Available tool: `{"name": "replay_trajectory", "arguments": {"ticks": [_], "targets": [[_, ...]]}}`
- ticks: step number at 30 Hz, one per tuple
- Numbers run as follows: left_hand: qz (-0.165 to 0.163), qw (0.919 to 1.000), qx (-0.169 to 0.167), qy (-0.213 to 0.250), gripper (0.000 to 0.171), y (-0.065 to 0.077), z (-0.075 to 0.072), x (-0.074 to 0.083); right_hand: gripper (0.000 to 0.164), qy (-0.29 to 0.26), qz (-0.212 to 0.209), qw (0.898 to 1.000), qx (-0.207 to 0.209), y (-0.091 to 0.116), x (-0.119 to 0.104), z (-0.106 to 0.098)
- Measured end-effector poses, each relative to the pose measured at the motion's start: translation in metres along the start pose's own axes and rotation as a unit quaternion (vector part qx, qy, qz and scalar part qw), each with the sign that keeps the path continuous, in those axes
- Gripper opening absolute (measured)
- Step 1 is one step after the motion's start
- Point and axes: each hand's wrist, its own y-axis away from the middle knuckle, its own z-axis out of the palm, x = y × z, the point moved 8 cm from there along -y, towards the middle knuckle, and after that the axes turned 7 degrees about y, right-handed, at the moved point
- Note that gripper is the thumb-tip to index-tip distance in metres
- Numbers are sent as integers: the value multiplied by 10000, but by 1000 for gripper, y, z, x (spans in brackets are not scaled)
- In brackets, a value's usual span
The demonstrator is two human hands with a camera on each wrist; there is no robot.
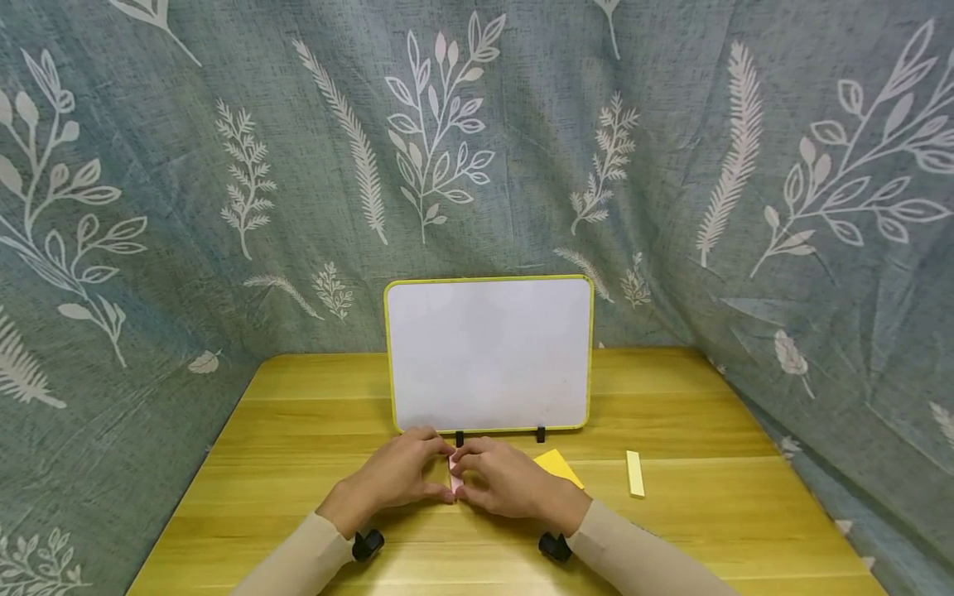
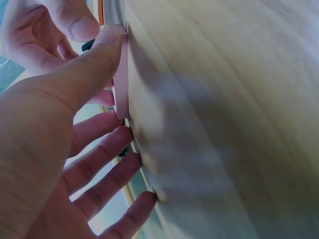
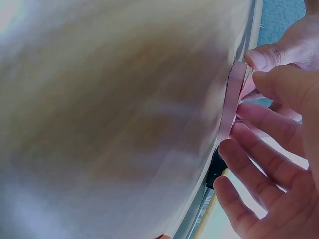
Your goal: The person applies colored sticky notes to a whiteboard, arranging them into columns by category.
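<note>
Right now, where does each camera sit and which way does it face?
Head: on the head, facing forward and down at the whiteboard; left hand, right hand, sleeves show.
Left wrist: on that wrist, facing the pink strip; both hands show.
Right wrist: on that wrist, facing the strip; both hands show.
All three share the strip.

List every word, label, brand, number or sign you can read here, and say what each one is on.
Readable text: none in any view.
Too blurred to read: pale, letter-like marks on a thin grey-green strip in the right wrist view.
No lettering made out on the rectangular white board with a yellow frame, the narrow pink block, the bright yellow paper piece or the pale yellow strip.
</note>
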Motion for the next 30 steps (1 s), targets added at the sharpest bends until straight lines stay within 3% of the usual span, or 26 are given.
{"name": "replay_trajectory", "arguments": {"ticks": [9,22,30], "targets": [[-86,10000,42,8,64,1,1,0,13,26,-166,9995,252,-2,-2,-3],[-191,9997,-8,143,64,0,1,3,7,-443,158,9982,378,-6,2,-5],[-329,9990,309,40,50,-4,2,5,8,-824,385,9951,399,-8,4,-5]]}}
